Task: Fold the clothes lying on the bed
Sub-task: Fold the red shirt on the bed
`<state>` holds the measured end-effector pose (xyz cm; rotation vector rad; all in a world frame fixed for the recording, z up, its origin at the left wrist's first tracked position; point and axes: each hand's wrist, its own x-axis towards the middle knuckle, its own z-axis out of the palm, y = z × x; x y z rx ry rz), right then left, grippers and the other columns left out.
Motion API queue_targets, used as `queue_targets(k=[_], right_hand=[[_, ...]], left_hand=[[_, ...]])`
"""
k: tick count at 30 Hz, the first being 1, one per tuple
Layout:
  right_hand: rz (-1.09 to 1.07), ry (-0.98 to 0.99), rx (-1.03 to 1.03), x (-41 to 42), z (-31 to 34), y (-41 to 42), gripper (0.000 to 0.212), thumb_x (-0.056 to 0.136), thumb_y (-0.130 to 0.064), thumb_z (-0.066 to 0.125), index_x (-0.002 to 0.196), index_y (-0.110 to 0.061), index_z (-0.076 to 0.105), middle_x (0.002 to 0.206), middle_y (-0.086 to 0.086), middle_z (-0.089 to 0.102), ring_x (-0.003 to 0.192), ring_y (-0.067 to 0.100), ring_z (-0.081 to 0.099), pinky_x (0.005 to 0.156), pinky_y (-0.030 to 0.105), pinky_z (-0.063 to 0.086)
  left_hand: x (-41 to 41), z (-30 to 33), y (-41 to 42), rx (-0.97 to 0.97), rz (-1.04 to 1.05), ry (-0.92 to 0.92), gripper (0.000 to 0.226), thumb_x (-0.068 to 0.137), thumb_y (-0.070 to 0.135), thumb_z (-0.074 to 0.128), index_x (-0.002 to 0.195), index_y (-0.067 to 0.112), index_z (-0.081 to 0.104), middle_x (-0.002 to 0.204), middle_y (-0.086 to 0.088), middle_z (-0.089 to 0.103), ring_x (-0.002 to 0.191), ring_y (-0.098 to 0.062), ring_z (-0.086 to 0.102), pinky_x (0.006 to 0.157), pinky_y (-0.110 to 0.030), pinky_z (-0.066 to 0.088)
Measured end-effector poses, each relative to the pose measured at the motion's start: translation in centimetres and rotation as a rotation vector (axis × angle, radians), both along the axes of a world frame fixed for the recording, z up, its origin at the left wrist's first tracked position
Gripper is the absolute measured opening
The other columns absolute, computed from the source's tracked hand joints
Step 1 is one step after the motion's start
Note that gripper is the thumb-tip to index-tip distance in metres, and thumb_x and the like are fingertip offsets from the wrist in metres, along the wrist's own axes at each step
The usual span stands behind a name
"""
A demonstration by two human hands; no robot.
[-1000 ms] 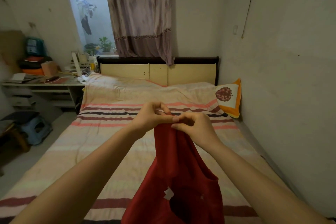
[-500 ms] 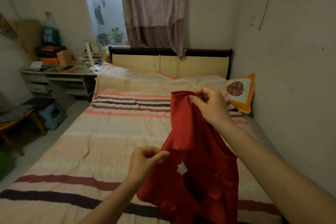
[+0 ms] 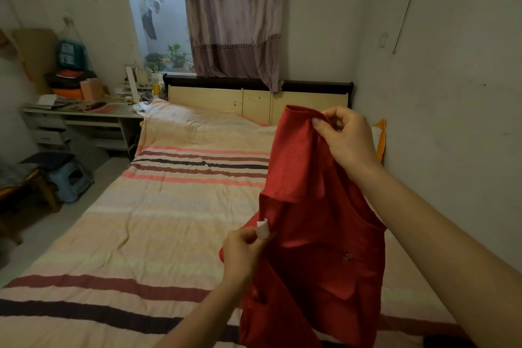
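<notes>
In the head view, a red garment [image 3: 313, 223] hangs in the air above the right half of the striped bed [image 3: 158, 229], lifted clear of the bedspread and draping down toward the foot of the bed. The right hand [image 3: 346, 140] is raised in front of the headboard [image 3: 254, 102], its thumb and fingers pinched together on the folded top edge of the red garment. The left hand [image 3: 244, 250] sits lower, nearer the foot of the bed, its fingers curled onto the garment's left edge right at a small white label [image 3: 262, 228]; whether it pinches the label itself or the cloth beside it is hard to tell. The two hands are well apart, the right one higher and closer to the headboard. An orange-edged pillow [image 3: 380, 141] peeks out behind the right wrist, at the head of the bed against the wall. To the left of the bed stands a cluttered desk [image 3: 82, 116], with a small blue stool [image 3: 70, 181] on the floor in front of it. Above the headboard hangs a mauve curtain [image 3: 234, 17] beside a window [image 3: 154, 14].
</notes>
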<state>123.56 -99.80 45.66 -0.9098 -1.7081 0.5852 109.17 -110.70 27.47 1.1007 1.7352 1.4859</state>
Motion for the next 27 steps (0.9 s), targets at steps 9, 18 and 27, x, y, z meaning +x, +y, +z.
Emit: queue_targets(k=[9, 18, 27], right_hand=[[0.030, 0.249, -0.215, 5.1, -1.4, 1.1, 0.013, 0.085, -0.012, 0.065, 0.077, -0.022, 0.064, 0.065, -0.010, 0.069, 0.060, -0.001, 0.063, 0.059, 0.016, 0.049], [0.023, 0.321, -0.225, 6.8, -0.6, 1.3, 0.017, 0.085, -0.012, 0.065, 0.072, -0.022, 0.061, 0.061, -0.013, 0.069, 0.059, 0.002, 0.063, 0.061, 0.022, 0.050], [0.027, 0.256, -0.254, 10.2, -0.9, 1.1, 0.021, 0.088, -0.003, 0.059, 0.076, -0.020, 0.055, 0.072, -0.001, 0.062, 0.060, 0.007, 0.058, 0.063, 0.023, 0.049]], left_hand=[[-6.4, 4.2, 0.1, -0.050, -0.182, 0.284, 0.004, 0.080, 0.015, 0.072, 0.080, 0.018, 0.075, 0.072, 0.001, 0.074, 0.069, -0.008, 0.069, 0.063, -0.019, 0.055], [-6.5, 0.5, -0.6, -0.123, -0.220, 0.468, 0.019, 0.092, 0.021, 0.057, 0.078, 0.011, 0.066, 0.071, 0.001, 0.068, 0.067, -0.008, 0.065, 0.069, -0.031, 0.056], [-1.4, -0.5, 0.3, -0.081, -0.231, 0.317, 0.018, 0.099, 0.017, 0.042, 0.083, 0.011, 0.047, 0.074, -0.001, 0.050, 0.062, -0.007, 0.048, 0.058, -0.021, 0.043]])
